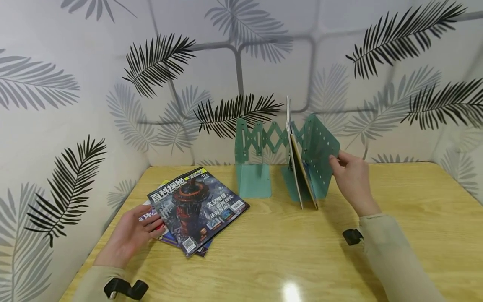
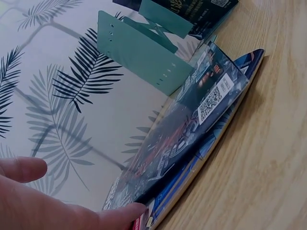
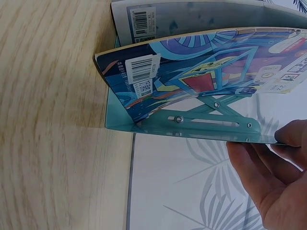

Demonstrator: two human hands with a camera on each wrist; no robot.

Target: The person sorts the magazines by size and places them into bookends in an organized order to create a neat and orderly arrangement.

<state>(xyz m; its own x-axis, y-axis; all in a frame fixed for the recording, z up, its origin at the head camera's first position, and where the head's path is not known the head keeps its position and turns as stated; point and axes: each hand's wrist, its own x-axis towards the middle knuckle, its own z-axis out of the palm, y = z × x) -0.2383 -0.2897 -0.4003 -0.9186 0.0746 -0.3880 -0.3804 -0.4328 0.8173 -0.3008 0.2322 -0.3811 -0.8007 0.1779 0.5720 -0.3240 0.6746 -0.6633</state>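
My right hand [image 1: 351, 180] pinches the outer edge of the right end plate of a green expanding bookend [image 1: 320, 155]; the right wrist view shows the thumb and fingers [image 3: 254, 172] on either side of that plate. Inside the bookend, thin magazines [image 3: 201, 72] lean upright, barcodes showing on two of them. My left hand [image 1: 132, 233], fingers extended and relaxed, is at the left edge of a small stack. A dark magazine [image 1: 196, 209] with a red tower cover tops that stack, over a blue and purple magazine [image 1: 170, 239]. One fingertip [image 2: 129, 212] appears to touch the stack's edge.
The wooden table [image 1: 256, 260] meets a wall [image 1: 211, 84] with a leaf pattern behind and at the left. The bookend's left plate [image 1: 253, 180] stands just right of the magazine stack. Black wrist straps [image 1: 124, 288] are on both sleeves.
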